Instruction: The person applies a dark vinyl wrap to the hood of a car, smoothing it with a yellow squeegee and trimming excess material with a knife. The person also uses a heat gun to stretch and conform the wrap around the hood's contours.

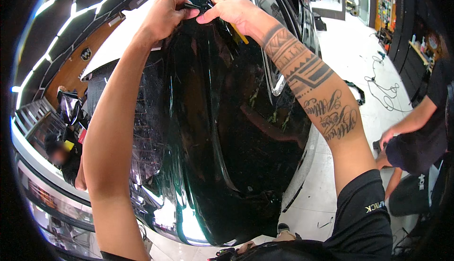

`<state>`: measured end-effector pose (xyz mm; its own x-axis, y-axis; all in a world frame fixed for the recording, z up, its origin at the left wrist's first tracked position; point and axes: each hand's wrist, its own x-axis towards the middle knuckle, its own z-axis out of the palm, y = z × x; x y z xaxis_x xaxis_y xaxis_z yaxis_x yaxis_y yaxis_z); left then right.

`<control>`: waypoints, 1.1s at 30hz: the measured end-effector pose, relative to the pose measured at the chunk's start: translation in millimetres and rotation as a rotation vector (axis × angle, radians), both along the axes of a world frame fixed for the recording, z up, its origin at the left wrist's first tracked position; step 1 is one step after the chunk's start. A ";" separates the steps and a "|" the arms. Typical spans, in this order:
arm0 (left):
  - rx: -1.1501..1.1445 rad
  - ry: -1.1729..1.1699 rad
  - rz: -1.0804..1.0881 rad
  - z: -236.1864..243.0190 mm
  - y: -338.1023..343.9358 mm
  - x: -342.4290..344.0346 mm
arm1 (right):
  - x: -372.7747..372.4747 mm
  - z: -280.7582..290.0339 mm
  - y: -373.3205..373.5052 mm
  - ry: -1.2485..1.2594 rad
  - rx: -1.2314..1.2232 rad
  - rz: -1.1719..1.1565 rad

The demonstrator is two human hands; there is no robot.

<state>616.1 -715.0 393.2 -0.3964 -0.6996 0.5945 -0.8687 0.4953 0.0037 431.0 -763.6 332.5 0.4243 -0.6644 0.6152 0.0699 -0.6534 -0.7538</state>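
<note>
My two arms reach forward over a dark car with glossy dark film point(201, 86) lying across it in long wrinkles. At the top centre my left hand point(165, 16) is closed, with thumb and fingers pinching the film's dark edge. Just to its right my right hand point(235, 12) is closed too, pinching the same edge close to the left fingertips. A narrow yellow strip, perhaps a tool point(240, 34), sticks out beneath my right hand; how it is held is hidden. Light streaks and reflections run down the film's lower left part.
Side windows and trim of the car point(275, 79) lie to the right. A person point(409, 123) sits at the far right; another person point(71, 157) is at the lower left. A dark cable point(385, 90) curls on the white floor point(343, 57). Shelves stand at the upper right.
</note>
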 end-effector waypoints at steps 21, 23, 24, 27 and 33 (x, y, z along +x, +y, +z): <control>0.176 -0.095 0.095 11.4 -12.5 -9.1 | -16.7 -0.3 -42.1 -0.037 -0.284 -0.295; -0.004 -0.171 0.053 11.3 -21.6 0.9 | -23.1 -4.1 -45.2 0.033 0.021 -0.072; -0.090 -0.212 0.045 10.7 -25.3 12.3 | -14.3 -9.3 -37.7 0.030 0.140 0.027; 0.036 -0.186 0.030 5.5 -22.9 2.0 | -10.9 -7.3 -19.0 0.250 0.107 -0.044; -0.086 -0.306 0.105 7.4 -12.1 -12.1 | 12.4 -13.0 -31.9 0.112 -0.047 -0.227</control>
